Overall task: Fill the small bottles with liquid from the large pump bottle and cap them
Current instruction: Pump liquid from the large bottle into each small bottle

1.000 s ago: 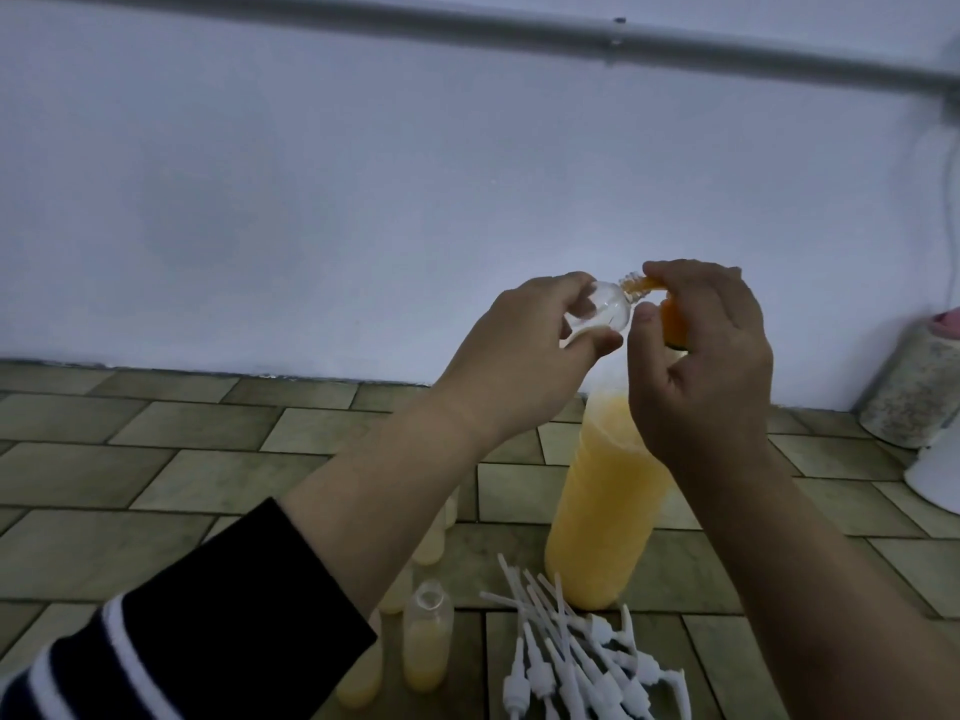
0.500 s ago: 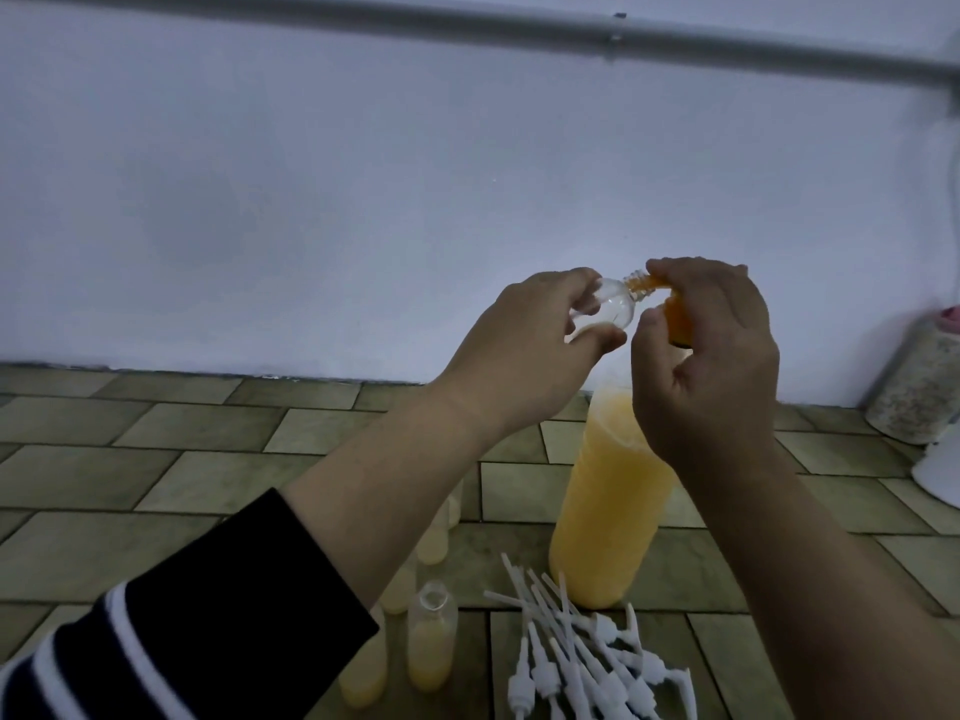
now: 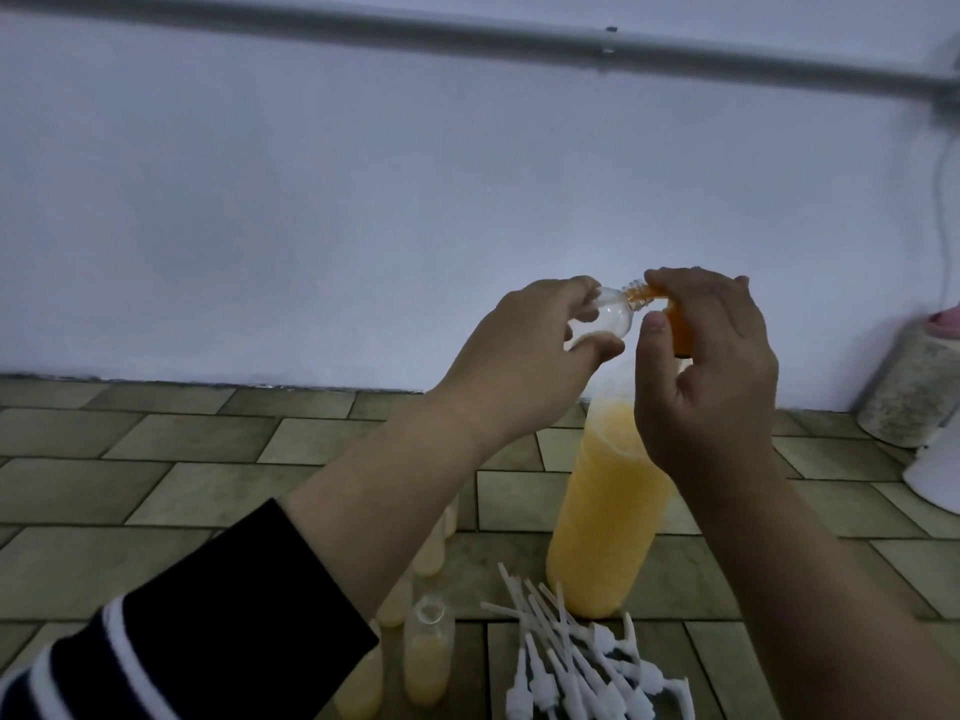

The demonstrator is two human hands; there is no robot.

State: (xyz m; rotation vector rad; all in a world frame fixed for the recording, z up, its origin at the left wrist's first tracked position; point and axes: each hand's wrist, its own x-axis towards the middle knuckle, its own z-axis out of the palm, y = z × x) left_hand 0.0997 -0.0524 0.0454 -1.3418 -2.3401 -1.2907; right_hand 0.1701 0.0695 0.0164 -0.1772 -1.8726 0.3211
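My left hand (image 3: 524, 356) holds a small clear bottle (image 3: 249, 322) tilted on its side, its threaded neck pointing right against the orange pump nozzle (image 3: 678, 324). My right hand (image 3: 706, 366) covers and grips that orange pump head on top of the large bottle (image 3: 602, 517), which stands on the tiled floor and is mostly full of yellow-orange liquid. A little pale liquid lies in the small bottle. Several small bottles with yellow liquid (image 3: 427, 662) stand uncapped below my left forearm, some hidden by it.
A heap of white pump caps with dip tubes (image 3: 576, 662) lies on the tiles in front of the large bottle. A speckled container with a pink top (image 3: 914, 392) and a white object (image 3: 935, 475) sit at the right wall. A pipe runs along the wall above.
Both hands stay at the pump head with the small bottle held to the nozzle. The view has shifted slightly; nothing was let go.
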